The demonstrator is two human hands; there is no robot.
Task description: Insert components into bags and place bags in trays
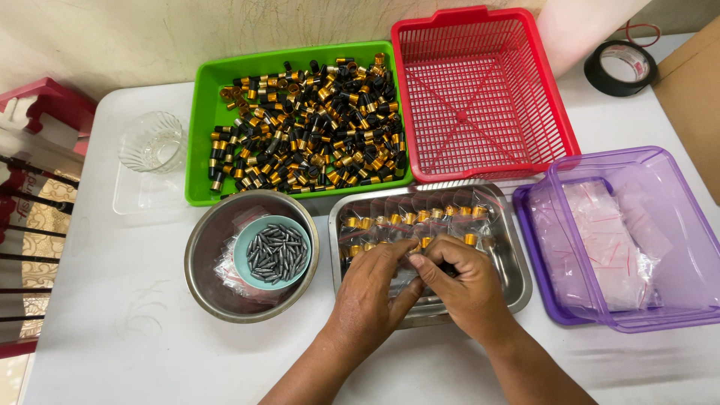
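Both my hands meet over a rectangular steel tray (516,264) that holds rows of small clear bags, each with a gold-and-black part (411,218) inside. My left hand (369,294) and my right hand (463,281) pinch one of these small clear bags (417,259) together between the fingertips. What is in that bag is hidden by my fingers. To the left stands a round steel bowl (206,285) with a teal dish (244,251) of grey pointed metal pieces (277,253).
A green tray (201,142) full of black-and-gold parts sits at the back, a red mesh basket (480,90) beside it. A purple clear bin (570,311) with plastic bags is at right. A glass cup (152,141), a tape roll (621,67) and cardboard (694,90) stand at the edges.
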